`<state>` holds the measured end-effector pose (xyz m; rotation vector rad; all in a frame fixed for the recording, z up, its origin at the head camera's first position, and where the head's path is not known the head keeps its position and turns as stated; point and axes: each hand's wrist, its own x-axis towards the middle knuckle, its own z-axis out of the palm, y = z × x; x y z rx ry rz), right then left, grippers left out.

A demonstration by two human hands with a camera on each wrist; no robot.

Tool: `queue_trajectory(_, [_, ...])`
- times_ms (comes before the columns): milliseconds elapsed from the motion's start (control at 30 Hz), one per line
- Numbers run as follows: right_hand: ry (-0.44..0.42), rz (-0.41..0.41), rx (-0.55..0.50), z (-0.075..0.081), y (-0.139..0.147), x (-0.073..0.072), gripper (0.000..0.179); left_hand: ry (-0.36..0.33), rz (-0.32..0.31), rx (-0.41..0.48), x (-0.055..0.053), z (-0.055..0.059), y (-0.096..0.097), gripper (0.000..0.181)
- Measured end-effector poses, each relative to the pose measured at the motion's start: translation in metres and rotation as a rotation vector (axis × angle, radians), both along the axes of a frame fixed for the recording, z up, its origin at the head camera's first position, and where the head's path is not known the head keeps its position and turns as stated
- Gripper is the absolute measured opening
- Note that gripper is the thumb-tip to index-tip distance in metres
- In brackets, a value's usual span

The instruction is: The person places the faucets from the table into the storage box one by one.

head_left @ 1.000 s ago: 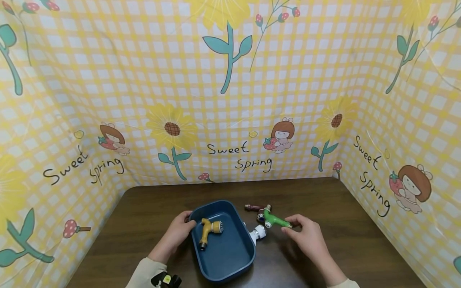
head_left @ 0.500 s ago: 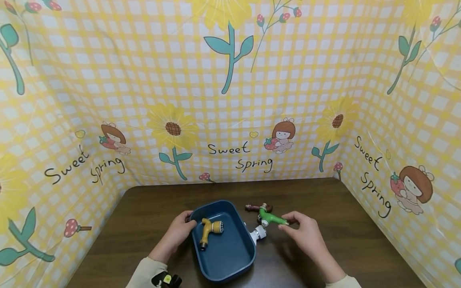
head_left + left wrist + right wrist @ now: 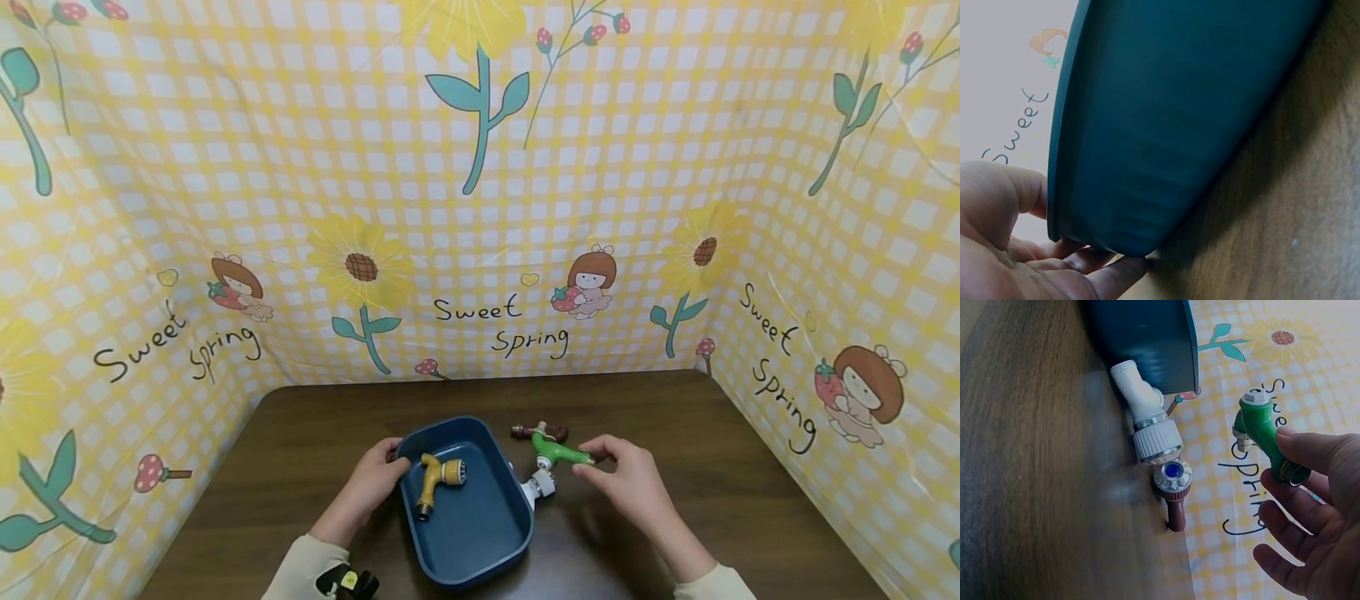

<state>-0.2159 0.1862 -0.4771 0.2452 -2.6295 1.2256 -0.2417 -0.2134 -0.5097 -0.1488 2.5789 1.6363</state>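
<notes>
Checked yellow-and-white cloth with sunflowers and "Sweet Spring" lettering (image 3: 645, 125) backs the dark brown wood-grain desk (image 3: 637, 408) and flanks it left and right.

Left hand (image 3: 375, 477): grips the rim of a deep blue rectangular tray with rounded corners (image 3: 474, 542) near its far left corner, thumb over the edge. Tray sits a little toward the desk's left edge, long axis running roughly near to far. On its floor, a yellow tap with a ribbed knob (image 3: 431, 481).

Right hand (image 3: 626, 473): pinches a bright green tap with a threaded metal end (image 3: 1263, 428), holding it clear of the desk.

Key relation: green tap points leftward from the fingers, slanting toward the desk's far edge; tray lies to the left, past a white tap with a ribbed white-and-chrome knob (image 3: 538, 483) close by its right wall. Right hand much nearer the green tap.

Dark red tap (image 3: 1176, 512) lies beyond, toward the far edge; contact with the white one unclear.
</notes>
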Motion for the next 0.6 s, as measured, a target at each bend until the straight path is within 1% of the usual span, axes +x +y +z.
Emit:
queue_trajectory(200, [-0.008,-0.001,-0.006,0.005,-0.005,0.002,0.023,-0.005,0.006,-0.002,0.0,0.0,0.0,0.047])
queue_trajectory(333, [-0.016,0.0,0.001,0.008,-0.008,0.002,0.022,0.004,0.005,0.007,0.0,0.0,0.0,0.046])
queue_trajectory(467, [-0.022,0.011,-0.007,0.011,-0.011,0.002,0.021,0.012,-0.001,0.008,-0.001,0.0,0.0,0.047])
queue_trajectory(600, [-0.025,0.025,-0.019,0.012,-0.013,0.002,0.021,0.004,0.002,0.006,-0.001,-0.001,0.0,0.046])
